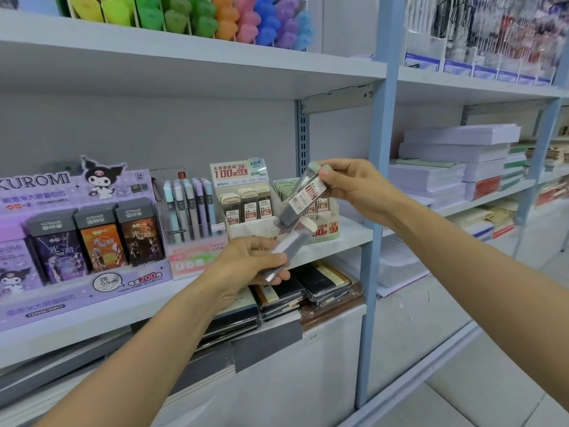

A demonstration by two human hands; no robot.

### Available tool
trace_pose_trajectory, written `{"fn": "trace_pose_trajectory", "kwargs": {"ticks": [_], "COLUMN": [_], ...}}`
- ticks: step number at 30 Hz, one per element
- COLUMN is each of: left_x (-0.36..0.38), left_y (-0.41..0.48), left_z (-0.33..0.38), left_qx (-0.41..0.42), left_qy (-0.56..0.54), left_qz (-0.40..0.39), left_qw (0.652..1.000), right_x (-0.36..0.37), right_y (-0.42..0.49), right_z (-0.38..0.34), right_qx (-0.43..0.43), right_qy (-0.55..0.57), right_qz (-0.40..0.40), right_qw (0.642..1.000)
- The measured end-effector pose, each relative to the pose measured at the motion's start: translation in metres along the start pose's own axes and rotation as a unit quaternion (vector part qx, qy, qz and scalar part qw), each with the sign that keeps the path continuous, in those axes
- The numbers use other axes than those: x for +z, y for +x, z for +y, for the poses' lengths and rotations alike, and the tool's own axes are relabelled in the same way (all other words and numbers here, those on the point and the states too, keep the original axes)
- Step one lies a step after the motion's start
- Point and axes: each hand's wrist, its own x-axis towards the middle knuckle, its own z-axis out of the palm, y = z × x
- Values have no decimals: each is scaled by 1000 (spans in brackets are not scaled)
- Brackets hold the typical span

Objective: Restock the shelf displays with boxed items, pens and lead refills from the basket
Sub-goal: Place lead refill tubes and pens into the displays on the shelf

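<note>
Left hand: nearest, in front of the middle shelf's front edge; its fingers curl round the lower end of a lead refill case.
Lower refill case: clear, with a cream cap, slanting up to the right out of the left hand.
Right hand: higher up and to the right; thumb and fingers pinch the capped top of a second case.
Upper refill case: clear with a red-and-white label and a pale green cap, tilted down to the left. Its dark lower end meets the cream cap of the lower case; I cannot tell whether they touch.
Notebooks: wrapped dark stacks on the shelf below, under the hands.
Middle shelf: white, with displays lined along it toward its right end.
Refill displays: two open cartons of upright cases just behind the hands, marked 0.5 and 0.7.
Pencil stand: pastel pencils standing upright, left of the cartons.
Purple display: at the left end, holding dark boxed items.
Paper stacks: farther off, in the bay to the right.
</note>
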Motion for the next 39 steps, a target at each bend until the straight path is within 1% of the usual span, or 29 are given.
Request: {"fn": "trace_pose_trajectory", "kwargs": {"ticks": [3,8,12,15,18,20,21,23,25,27,30,34,36,39], "left_x": [-8,1,19,24,22,19,18,15,12,11,10,12,13,15], "left_y": [-4,-1,-1,0,1,3,5,8,11,14,18,22,24,27], "left_z": [-1,-2,-4,-9,-5,-1,1,4,6,6,6,3,3,4], "left_qx": [-30,32,28,30,31,49,59,70,71,72,86,90,96,101], "left_qy": [-10,-102,-42,-47,-91,-118,-118,-111,-116,-117,-100,-82,-75,-67], "left_qz": [-27,27,-2,31,86,111,126,160,187,203,213,223,220,217], "left_qw": [999,994,999,998,992,986,983,978,973,970,968,967,968,969], "right_x": [-18,-20,-1,3,-3,-9,-13,-23,-32,-37,-32,-20,-18,-21], "right_y": [-2,-14,-19,-21,-21,-17,-14,-5,5,14,24,32,34,36], "right_z": [-2,9,16,15,13,10,8,4,1,2,11,25,29,30], "right_qx": [17,65,64,63,56,39,29,0,-35,-55,-55,-34,-37,-54], "right_qy": [-9,-41,-33,-44,-46,-49,-39,-8,-9,-43,-101,-188,-193,-190], "right_qz": [0,-66,-81,-88,-78,-52,-21,64,136,163,149,87,86,105], "right_qw": [1000,995,994,993,994,997,999,998,990,984,982,978,977,975]}}
